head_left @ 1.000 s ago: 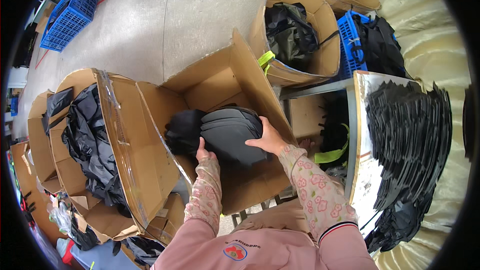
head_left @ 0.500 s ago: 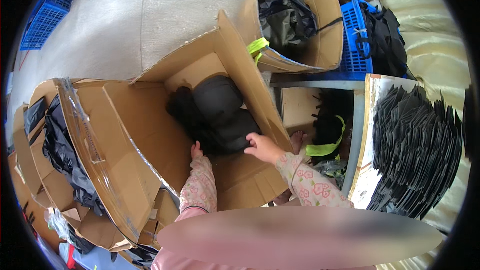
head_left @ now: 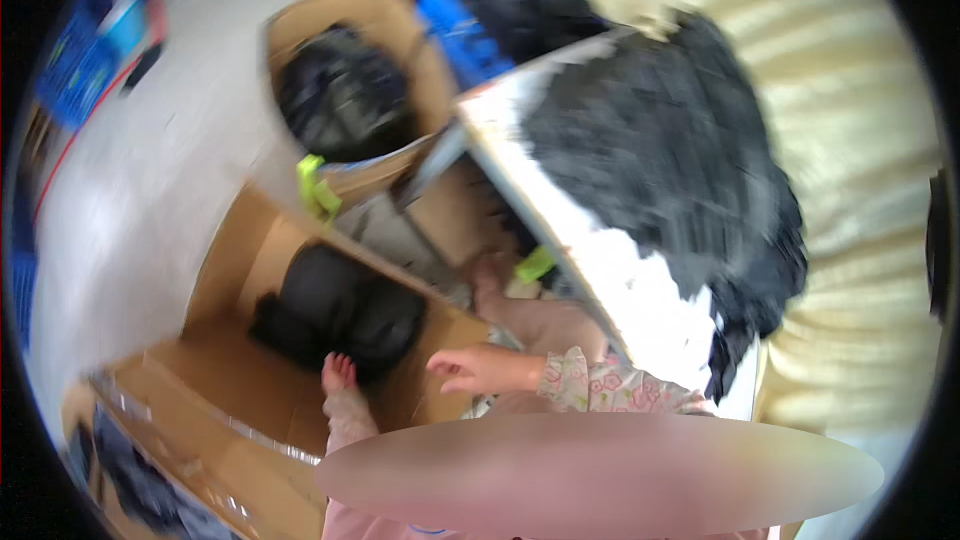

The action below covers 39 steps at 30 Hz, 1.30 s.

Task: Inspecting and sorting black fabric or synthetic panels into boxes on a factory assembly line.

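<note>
The view is blurred by motion. A black bundle of fabric goods (head_left: 340, 305) lies inside an open cardboard box (head_left: 240, 380). My left hand (head_left: 338, 376) rests at the bundle's near edge, fingers extended, touching or just short of it. My right hand (head_left: 470, 370) hovers over the box's right wall, fingers loosely spread, holding nothing. My floral sleeve (head_left: 620, 390) runs back toward me.
A metal table (head_left: 620, 270) on the right carries a heap of black pieces (head_left: 670, 140). Another cardboard box with black goods (head_left: 340, 100) stands beyond, next to a blue crate (head_left: 460, 25). More boxes of dark goods sit at lower left (head_left: 140, 480). Grey floor (head_left: 130, 180) lies to the left.
The camera has swung to the right and blurred. My right hand has come off the black bundle and drawn back over the box wall. My left hand stays at the bundle's edge.
</note>
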Tool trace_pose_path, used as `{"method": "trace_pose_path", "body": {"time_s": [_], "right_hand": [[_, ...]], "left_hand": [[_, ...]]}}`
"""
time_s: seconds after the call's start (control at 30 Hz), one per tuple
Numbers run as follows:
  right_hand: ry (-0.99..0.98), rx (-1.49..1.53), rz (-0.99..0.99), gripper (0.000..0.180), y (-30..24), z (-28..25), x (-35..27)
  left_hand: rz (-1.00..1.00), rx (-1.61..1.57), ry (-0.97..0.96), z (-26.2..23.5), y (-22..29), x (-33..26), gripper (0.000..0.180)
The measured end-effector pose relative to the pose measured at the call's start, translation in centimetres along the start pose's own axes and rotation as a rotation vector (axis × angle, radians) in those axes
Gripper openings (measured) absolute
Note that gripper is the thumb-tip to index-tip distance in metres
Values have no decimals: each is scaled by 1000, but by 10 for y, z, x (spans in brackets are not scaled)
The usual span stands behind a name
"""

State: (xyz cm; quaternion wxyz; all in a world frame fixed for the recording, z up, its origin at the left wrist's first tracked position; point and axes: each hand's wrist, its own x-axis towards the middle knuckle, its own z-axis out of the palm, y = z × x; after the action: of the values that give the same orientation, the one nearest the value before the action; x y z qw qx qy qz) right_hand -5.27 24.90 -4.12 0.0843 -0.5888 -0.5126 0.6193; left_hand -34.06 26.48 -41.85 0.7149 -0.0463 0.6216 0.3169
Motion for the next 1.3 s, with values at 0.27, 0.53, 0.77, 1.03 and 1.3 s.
{"method": "trace_pose_path", "body": {"time_s": [0.27,0.53,0.77,1.03,1.3], "right_hand": [[864,266,-139,25,79,-49,-234],[1528,430,196,16,257,11,-387],[2284,72,477,13,359,32,-522],[1971,-37,919,85,435,15,-606],[1935,-228,786,16,448,-34,-581]], "left_hand": [[229,292,-353,154,81,-105,34],[284,1005,-1236,320,-43,-341,20],[156,1377,-1515,369,-191,-457,18],[17,1561,-1722,396,-303,-494,17],[18,1625,-1772,423,-373,-511,15]]}}
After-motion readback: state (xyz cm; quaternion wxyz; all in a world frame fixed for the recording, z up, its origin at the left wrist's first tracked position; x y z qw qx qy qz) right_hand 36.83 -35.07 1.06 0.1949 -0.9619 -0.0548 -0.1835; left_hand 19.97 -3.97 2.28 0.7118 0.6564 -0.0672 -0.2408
